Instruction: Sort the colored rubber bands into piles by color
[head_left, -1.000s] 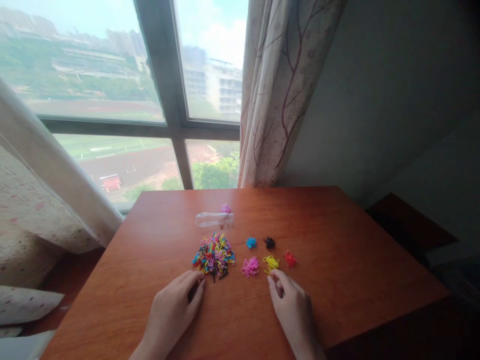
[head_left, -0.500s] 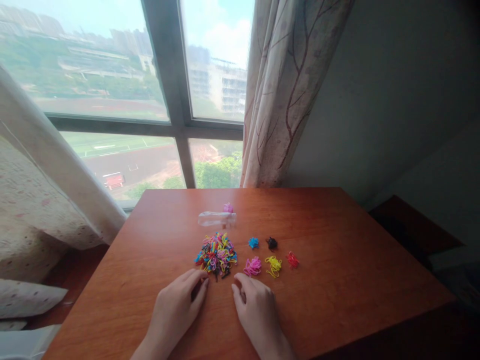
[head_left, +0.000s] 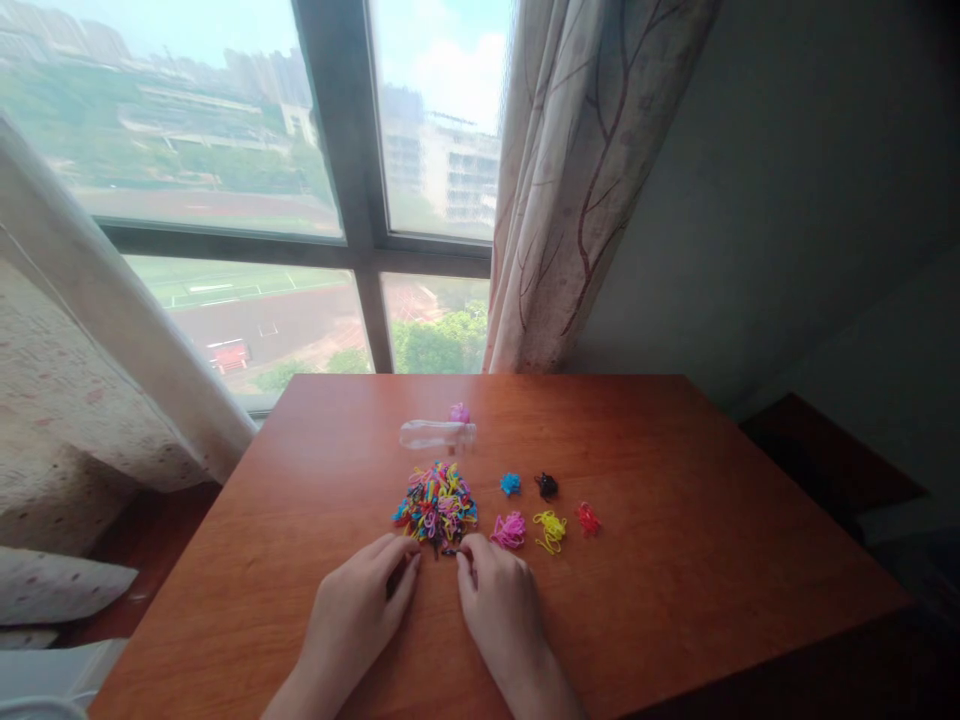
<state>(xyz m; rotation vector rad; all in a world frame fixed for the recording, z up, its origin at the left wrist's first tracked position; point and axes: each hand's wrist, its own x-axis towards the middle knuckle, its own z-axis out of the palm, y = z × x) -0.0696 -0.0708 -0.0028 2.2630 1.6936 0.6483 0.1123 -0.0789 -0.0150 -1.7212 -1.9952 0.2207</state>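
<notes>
A mixed heap of small colourful hair ties (head_left: 435,500) lies on the wooden table in front of me. At its near left edge is my left hand (head_left: 367,585), thumb and fingertips brought together; whatever they hold is too small to make out. My right hand (head_left: 499,590) pinches at a black hair tie (head_left: 449,551) on the heap's near right edge. Right of the heap lie separate little piles: blue hair ties (head_left: 510,484), black hair ties (head_left: 546,486), pink hair ties (head_left: 508,530), yellow hair ties (head_left: 551,531) and red hair ties (head_left: 588,518).
Behind the heap a clear plastic container (head_left: 435,434) lies on its side, with a pink object (head_left: 460,412) just beyond it. The wooden table (head_left: 697,540) ends at a window (head_left: 300,320) and a patterned curtain (head_left: 555,240).
My right hand has moved slightly left and forward, its fingertips now at the black hair tie by the heap. My left hand has hardly moved. The view has shifted a little.
</notes>
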